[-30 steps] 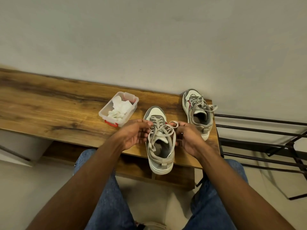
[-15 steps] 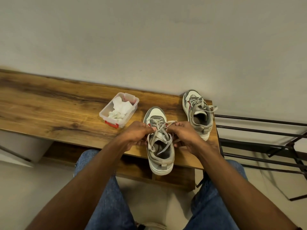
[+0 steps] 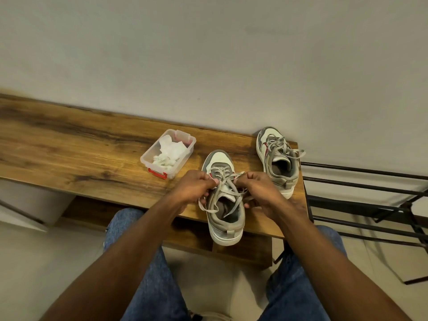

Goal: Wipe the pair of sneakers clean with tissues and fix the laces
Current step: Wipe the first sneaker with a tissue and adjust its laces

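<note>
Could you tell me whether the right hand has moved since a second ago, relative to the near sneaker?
Yes. The right hand has shifted inward over the near sneaker, toward the left hand, pulling the laces.

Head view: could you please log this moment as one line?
left hand: pinches lace | right hand: pinches lace | near sneaker: laces untied

Looks like a home entryway: wooden bench against a plain wall, black metal shoe rack right of the grip.
</note>
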